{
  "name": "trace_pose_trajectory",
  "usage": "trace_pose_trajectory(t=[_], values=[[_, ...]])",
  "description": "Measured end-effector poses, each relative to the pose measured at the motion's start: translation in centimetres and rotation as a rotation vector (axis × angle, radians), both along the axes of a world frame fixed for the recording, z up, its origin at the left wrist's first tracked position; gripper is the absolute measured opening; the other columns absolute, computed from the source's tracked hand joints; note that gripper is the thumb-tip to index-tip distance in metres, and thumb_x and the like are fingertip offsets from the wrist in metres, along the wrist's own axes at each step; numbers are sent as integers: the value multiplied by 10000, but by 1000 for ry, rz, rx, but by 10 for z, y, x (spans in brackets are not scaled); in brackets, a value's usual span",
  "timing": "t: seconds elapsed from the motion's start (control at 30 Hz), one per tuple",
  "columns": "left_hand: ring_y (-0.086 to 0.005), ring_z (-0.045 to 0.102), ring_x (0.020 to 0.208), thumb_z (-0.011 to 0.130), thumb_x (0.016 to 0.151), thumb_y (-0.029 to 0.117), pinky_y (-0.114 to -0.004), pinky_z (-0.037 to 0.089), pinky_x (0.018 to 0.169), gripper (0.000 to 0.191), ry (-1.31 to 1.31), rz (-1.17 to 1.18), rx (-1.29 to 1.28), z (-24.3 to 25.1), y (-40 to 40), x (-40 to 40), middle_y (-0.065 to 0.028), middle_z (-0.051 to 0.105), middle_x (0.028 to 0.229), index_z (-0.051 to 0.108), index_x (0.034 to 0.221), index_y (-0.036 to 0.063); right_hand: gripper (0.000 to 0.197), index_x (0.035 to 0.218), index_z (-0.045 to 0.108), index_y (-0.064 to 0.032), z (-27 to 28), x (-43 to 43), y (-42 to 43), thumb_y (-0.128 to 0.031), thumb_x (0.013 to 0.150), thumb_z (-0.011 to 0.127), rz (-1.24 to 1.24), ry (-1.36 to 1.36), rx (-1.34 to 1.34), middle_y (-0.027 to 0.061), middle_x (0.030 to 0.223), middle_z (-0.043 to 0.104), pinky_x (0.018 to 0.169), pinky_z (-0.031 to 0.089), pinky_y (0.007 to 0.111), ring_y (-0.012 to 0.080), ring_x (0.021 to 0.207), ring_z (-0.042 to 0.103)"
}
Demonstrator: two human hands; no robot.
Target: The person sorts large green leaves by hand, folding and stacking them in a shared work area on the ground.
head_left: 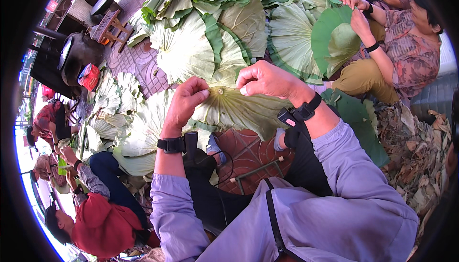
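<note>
A large lotus leaf [236, 113] hangs between my hands, its pale veined side up, with the round stem centre showing. My left hand [188, 100] pinches it between thumb and fingers just left of that centre. On the other side my right hand [260, 81] grips the leaf's upper edge, thumb against bent fingers. Beyond both hands lies a broad heap of overlapping lotus leaves [186, 50], pale undersides mostly showing. More leaves [143, 136] spread on the left, close to my left forearm.
A co-worker [405, 47] at the upper right holds a green leaf [331, 36]. Another in red [104, 222] sits at lower left. Dry, crumpled leaves [412, 154] are piled on the right. A small wooden stool [111, 29] and dark pots [80, 55] stand at upper left.
</note>
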State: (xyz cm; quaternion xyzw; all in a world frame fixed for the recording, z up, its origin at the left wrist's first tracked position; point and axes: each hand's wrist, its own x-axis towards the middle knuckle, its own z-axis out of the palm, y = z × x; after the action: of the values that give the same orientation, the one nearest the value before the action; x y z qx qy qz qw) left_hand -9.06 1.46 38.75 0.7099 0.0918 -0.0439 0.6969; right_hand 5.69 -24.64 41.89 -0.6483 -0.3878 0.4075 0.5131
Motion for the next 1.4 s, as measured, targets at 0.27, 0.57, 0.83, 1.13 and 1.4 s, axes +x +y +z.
trace_pose_trajectory(t=[0.27, 0.57, 0.83, 1.13, 1.4], values=[[-48, 543, 823, 674, 939, 37, -223, 435, 744, 65, -11, 14, -20, 2, -2, 0, 44, 614, 898, 651, 999, 27, 190, 984, 738, 29, 5, 1, 0, -125, 874, 722, -17, -86, -30, 9, 849, 710, 778, 498, 287, 83, 818, 595], [-46, 519, 777, 678, 951, 73, -224, 407, 703, 56, -13, 43, -21, 5, -1, -1, 51, 601, 842, 651, 977, 32, 153, 959, 720, 25, -2, -1, 4, -95, 870, 684, -109, -216, 23, 39, 806, 700, 722, 494, 294, 86, 767, 591], [-47, 518, 749, 687, 955, 65, -221, 396, 693, 37, -4, 114, -171, 5, -3, -1, 53, 613, 834, 660, 972, 45, 174, 999, 700, 26, 1, -5, 6, -100, 880, 697, -165, -242, 44, 43, 825, 697, 736, 509, 292, 86, 778, 599], [-58, 545, 779, 665, 967, 49, -209, 410, 729, 47, 22, 109, -264, 6, -3, -2, 32, 632, 874, 649, 1009, 34, 183, 1002, 686, 29, 3, -9, 6, -115, 894, 718, -220, -260, 20, 58, 772, 660, 699, 499, 315, 114, 722, 579], [-64, 563, 790, 663, 969, 34, -211, 426, 739, 32, 36, 133, -291, 7, -5, -2, 24, 644, 883, 663, 1001, 27, 202, 1040, 680, 21, 0, -11, 7, -124, 912, 737, -221, -323, 41, 44, 783, 647, 712, 500, 306, 111, 732, 573]])
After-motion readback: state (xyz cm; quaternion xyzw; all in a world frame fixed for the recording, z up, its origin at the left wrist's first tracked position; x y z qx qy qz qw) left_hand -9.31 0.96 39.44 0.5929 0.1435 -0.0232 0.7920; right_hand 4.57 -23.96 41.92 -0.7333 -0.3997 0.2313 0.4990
